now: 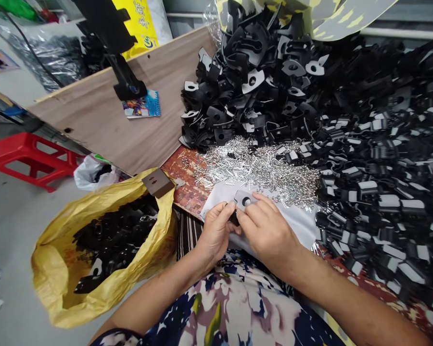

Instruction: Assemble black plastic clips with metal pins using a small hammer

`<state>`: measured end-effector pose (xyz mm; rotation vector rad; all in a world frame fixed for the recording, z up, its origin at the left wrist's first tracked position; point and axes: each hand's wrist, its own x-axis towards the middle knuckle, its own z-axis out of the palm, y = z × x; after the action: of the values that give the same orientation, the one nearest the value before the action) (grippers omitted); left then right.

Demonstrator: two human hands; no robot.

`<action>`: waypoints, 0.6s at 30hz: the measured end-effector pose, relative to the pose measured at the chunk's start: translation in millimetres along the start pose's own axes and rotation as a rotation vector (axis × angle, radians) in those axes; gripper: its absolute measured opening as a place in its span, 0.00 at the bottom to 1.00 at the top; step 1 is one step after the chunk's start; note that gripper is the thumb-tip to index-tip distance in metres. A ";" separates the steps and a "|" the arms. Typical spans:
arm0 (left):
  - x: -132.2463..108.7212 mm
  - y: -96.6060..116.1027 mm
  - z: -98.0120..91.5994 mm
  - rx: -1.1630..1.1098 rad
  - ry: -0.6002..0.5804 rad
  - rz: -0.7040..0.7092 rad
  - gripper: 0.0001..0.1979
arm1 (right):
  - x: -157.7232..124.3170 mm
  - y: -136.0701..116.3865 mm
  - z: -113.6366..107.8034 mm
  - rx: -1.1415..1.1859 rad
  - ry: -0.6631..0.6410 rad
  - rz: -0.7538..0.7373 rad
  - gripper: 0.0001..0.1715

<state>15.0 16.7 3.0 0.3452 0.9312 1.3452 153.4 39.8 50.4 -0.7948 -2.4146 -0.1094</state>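
Both my hands meet at the table's front edge over a white cloth. My left hand and my right hand are closed together on one small black plastic clip with a round hole. Just beyond the fingers lies a heap of small silver metal pins. Behind the pins rises a big pile of black clip parts. To the right spreads a mass of black clips with pale tabs.
A yellow bag of black clips stands open on the floor at the left, one part resting on its rim. A wooden board leans behind it. A red stool and a white plastic bag sit at the far left.
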 end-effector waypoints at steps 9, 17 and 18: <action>-0.4 -3.5 -2.3 0.035 0.025 0.004 0.19 | 1.2 -7.6 14.4 -0.034 -0.005 -0.062 0.16; -22.9 13.6 -29.1 0.356 -0.083 0.131 0.23 | -12.4 1.0 6.8 0.180 0.012 0.143 0.15; -27.5 18.2 -35.8 0.488 -0.064 0.193 0.23 | -16.2 0.6 9.4 0.216 -0.018 0.142 0.13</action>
<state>-22.1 -14.7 4.0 0.8642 1.1922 1.2592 159.5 34.3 33.5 -0.8651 -2.3282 0.2113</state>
